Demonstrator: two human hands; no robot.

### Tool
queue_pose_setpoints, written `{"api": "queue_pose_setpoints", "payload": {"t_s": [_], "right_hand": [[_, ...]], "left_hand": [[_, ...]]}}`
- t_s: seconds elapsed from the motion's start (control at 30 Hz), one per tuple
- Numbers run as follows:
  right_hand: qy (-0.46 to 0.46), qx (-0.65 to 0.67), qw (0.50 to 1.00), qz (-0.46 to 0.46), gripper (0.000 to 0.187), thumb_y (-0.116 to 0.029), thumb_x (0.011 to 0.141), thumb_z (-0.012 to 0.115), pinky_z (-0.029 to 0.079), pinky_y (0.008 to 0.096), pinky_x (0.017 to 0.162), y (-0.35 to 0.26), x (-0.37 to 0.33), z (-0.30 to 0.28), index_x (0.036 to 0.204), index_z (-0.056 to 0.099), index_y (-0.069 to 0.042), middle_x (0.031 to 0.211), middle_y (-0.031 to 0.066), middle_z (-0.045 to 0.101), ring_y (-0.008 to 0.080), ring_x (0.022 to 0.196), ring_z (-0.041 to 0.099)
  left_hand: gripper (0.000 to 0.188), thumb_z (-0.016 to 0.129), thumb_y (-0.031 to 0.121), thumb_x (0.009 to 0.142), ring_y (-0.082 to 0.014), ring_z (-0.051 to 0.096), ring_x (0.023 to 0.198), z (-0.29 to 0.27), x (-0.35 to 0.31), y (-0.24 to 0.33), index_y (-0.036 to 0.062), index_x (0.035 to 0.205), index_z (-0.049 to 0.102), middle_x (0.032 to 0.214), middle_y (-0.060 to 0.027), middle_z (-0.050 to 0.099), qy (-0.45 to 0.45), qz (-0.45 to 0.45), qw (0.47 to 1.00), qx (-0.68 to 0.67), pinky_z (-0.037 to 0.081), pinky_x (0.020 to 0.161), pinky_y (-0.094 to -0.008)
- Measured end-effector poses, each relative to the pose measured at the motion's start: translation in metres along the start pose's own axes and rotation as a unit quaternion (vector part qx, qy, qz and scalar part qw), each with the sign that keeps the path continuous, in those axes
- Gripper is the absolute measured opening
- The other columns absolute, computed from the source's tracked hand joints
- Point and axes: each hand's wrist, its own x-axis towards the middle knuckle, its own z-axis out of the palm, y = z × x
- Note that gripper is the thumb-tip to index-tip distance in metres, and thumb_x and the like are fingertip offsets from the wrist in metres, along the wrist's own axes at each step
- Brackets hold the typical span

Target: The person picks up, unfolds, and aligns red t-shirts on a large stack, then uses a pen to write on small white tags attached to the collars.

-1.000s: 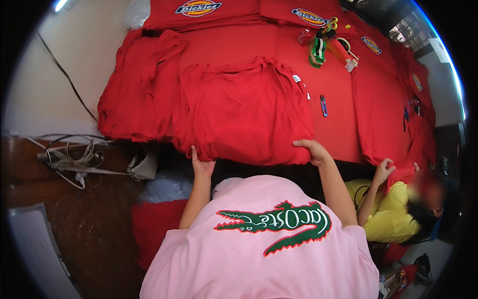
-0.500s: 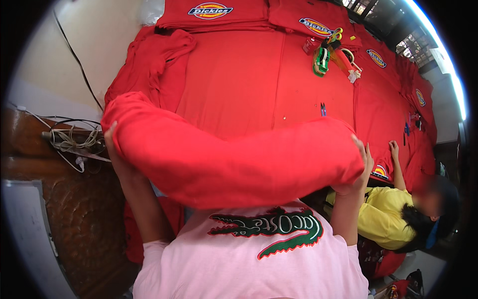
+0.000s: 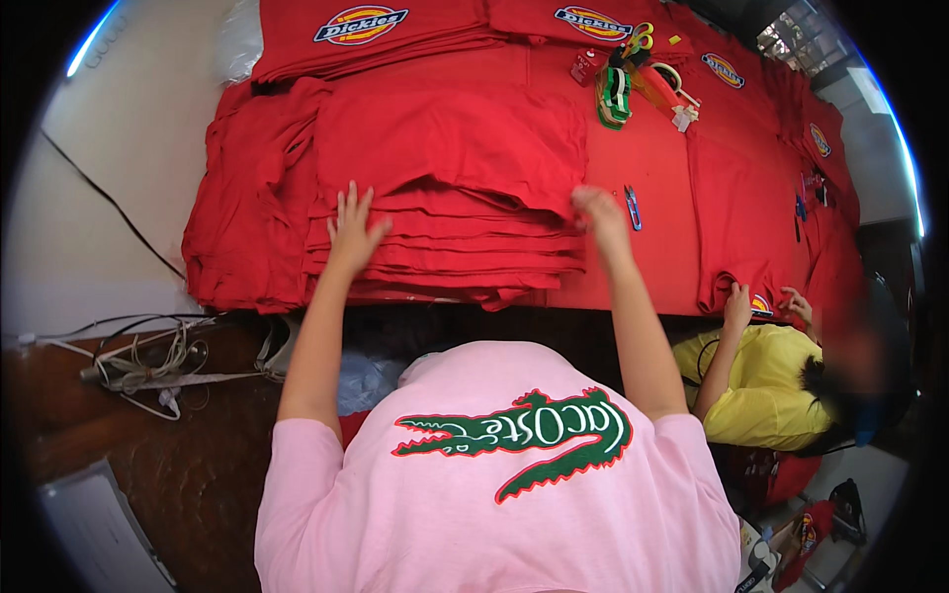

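A stack of folded red garments (image 3: 445, 237) lies near the table's front edge. Its top garment (image 3: 445, 138) is spread over the pile, its near edge lifted in a fold. My left hand (image 3: 354, 237) is open, fingers spread against the left front of the stack. At the right front corner of the top garment is my right hand (image 3: 601, 215), its fingers curled on the cloth and slightly blurred. Blue thread snips (image 3: 633, 209) lie on the red table covering just right of that hand.
More red garments (image 3: 247, 188) are heaped at the left. Folded ones with emblems (image 3: 361, 25) line the back. Green-handled tools, yellow scissors (image 3: 642, 40) and tape (image 3: 669, 79) sit beyond the stack. A co-worker in yellow (image 3: 756, 381) handles red cloth at right. Cables (image 3: 163, 361) hang at left.
The folded red garment that both my hands held up before me now rests on the stack. My left hand has let go and spread out; both arms reach forward over the table.
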Motion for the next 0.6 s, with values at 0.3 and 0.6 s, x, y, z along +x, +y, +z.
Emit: {"api": "queue_pose_setpoints", "payload": {"t_s": [0.3,0.6], "right_hand": [[0.081,-0.026,0.993,0.082,0.022,-0.019,0.100,0.068,0.051,0.0262,0.074,0.085,-0.075,-0.021,0.117,0.069,-0.006,0.106,0.0036,0.072,0.0123,0.092,0.067],[0.139,-0.058,0.987,-0.049,0.024,-0.025,0.100,0.068,0.050,0.0261,0.068,-0.019,0.058,-0.034,0.110,0.071,-0.003,0.099,0.0030,0.071,0.0116,0.086,0.067]], "left_hand": [[0.062,0.077,0.034,0.088,-0.0384,0.042,0.142,-0.019,-0.065,0.015,0.0087,0.140,0.054,0.150,-0.0178,0.048,0.137,0.009,0.990,0.039,0.028,0.118,-0.0545],[0.062,0.077,0.019,0.082,-0.0355,0.038,0.147,0.044,0.035,0.226,0.0130,0.140,0.056,0.156,-0.0135,0.043,-0.104,0.388,0.915,-0.031,0.026,0.122,-0.0566]]}}
